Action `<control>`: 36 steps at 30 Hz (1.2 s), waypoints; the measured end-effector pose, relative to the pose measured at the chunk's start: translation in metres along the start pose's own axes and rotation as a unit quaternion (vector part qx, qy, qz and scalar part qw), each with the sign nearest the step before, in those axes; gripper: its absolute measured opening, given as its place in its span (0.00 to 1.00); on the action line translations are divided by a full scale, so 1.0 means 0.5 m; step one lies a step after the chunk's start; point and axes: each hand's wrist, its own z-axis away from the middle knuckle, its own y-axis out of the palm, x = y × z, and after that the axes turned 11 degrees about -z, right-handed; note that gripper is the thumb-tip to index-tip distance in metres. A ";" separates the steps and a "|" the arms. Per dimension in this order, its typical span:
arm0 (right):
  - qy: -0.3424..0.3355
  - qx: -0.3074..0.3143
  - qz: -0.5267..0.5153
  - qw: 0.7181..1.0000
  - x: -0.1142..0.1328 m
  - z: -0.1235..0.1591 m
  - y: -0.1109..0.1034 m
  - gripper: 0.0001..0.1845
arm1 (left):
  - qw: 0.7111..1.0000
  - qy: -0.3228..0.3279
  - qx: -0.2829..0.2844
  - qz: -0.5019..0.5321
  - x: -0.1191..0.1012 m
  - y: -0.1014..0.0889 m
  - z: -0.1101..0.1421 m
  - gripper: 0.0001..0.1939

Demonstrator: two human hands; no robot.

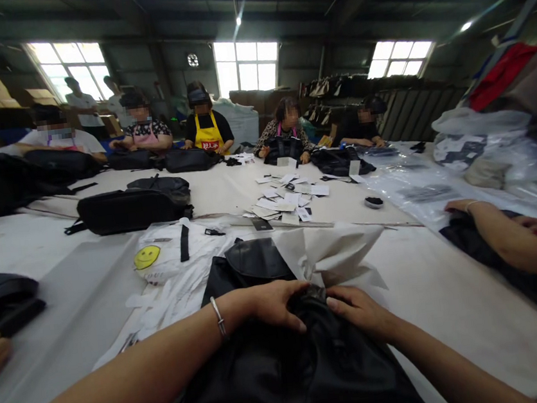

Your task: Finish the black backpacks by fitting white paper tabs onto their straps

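Observation:
A black, shiny leather-like bag (289, 380) lies in front of me, with a flap (258, 259) at its far side. Crumpled off-white paper (337, 252) sticks up beside its opening. My left hand (275, 304), a bracelet on its wrist, is curled over the rim of that opening, thumb on the near side. Close to it, my right hand (358, 311) grips the rim from the right, thumb on top. Some fingertips of both hands are hidden in the bag's folds.
Paper cards (282, 200) lie scattered mid-table, near a small dish (374, 202). Another black bag (133, 207) stands at the left. White sheeting with a yellow smiley (147, 257) lies left of my bag. A co-worker's arm (515, 238) reaches in from the right; several people sit opposite.

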 end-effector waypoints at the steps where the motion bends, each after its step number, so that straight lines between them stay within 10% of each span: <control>1: 0.000 0.013 0.000 1.000 -0.001 0.002 -0.002 0.25 | 1.000 -0.005 0.006 0.005 -0.001 0.003 0.002 0.50; 20: 0.128 0.255 -0.162 0.945 0.005 -0.040 0.005 0.33 | 0.990 0.002 0.131 0.043 -0.049 0.010 0.027 0.17; 27: 0.052 0.062 -0.011 0.997 0.019 -0.021 0.004 0.21 | 0.996 -0.037 -0.039 -0.068 -0.032 0.023 0.026 0.09; 36: 0.022 -0.021 0.115 0.993 0.052 -0.005 0.003 0.22 | 0.959 0.022 -0.155 -0.237 -0.037 0.033 0.027 0.04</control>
